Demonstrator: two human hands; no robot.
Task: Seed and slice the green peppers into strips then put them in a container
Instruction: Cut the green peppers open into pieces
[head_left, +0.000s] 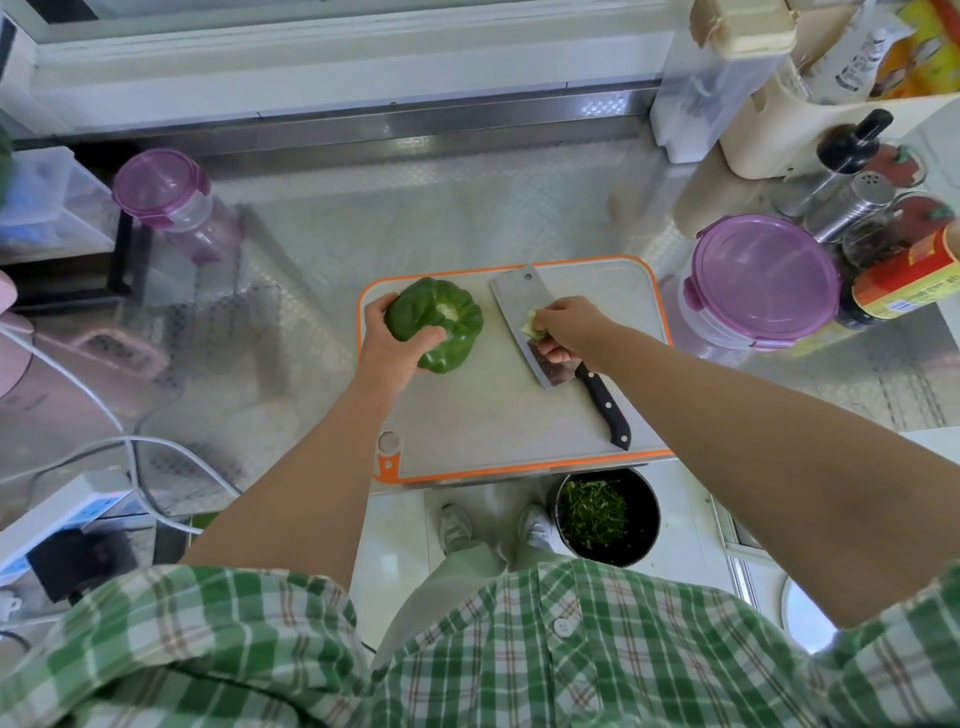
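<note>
Head view, starting at the upper left of the frame: a clear jar with a purple lid (161, 189) stands on the steel counter, and below it, at the lower left, lies a white power strip (67, 512) with its cable looping across the counter. At the centre sits the orange-rimmed cutting board (498, 415). My left hand (387, 343) grasps the whole green pepper (436, 322) at the board's upper left part, fingers and thumb wrapped round its side; the pepper's pale middle faces up. Just to its right the cleaver (524, 312) lies flat on the board, blade toward the top of the frame, black handle pointing to the lower right. My right hand (566, 325) is over the blade, fingers curled and pinching a pale green scrap (531, 328); whether the hand touches the steel I cannot tell. Below the board's lower edge, on the floor by my shoes, a black bucket (647, 519) holds green trimmings. At the right, beside the board, stands a large container with a purple lid (763, 275), closed, and beyond it several bottles and shakers.
</note>
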